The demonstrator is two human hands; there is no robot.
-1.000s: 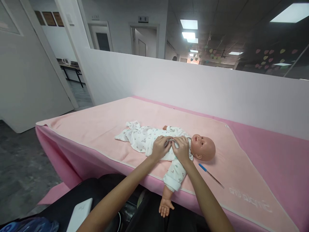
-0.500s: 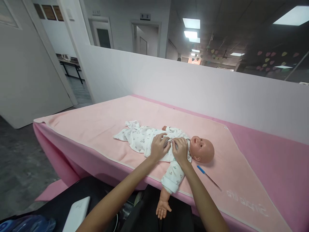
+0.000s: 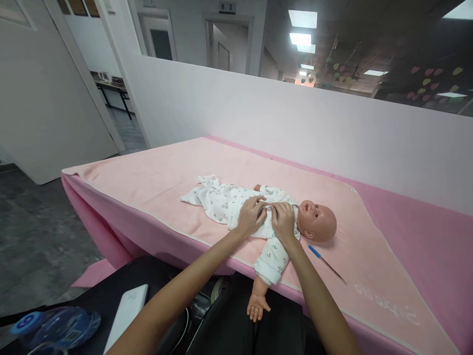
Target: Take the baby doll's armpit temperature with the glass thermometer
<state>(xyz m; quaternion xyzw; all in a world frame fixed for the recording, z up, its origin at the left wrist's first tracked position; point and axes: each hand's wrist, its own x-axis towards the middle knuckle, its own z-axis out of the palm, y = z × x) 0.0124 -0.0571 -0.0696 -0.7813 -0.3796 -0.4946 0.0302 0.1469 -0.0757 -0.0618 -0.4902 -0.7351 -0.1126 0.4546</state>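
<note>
A baby doll lies on its back on a pink blanket, head to the right. It wears white patterned baby clothes. My left hand is on the doll's chest, its fingers curled and pinching the front of the clothes. Close beside it, my right hand is closed on the same cloth nearer the neck. The fingertips of both hands almost meet, and the bit of fabric between them is partly hidden. One doll arm hangs over the table's near edge, palm up.
A thin rod with a blue handle lies right of my right forearm. At the lower left, a white flat box-like device and a plastic bottle rest on a black seat. A white wall stands behind the table.
The view has shifted, so the whole scene sits slightly further right and higher. Both hands stay at the doll's chest, with only slight finger movement.
</note>
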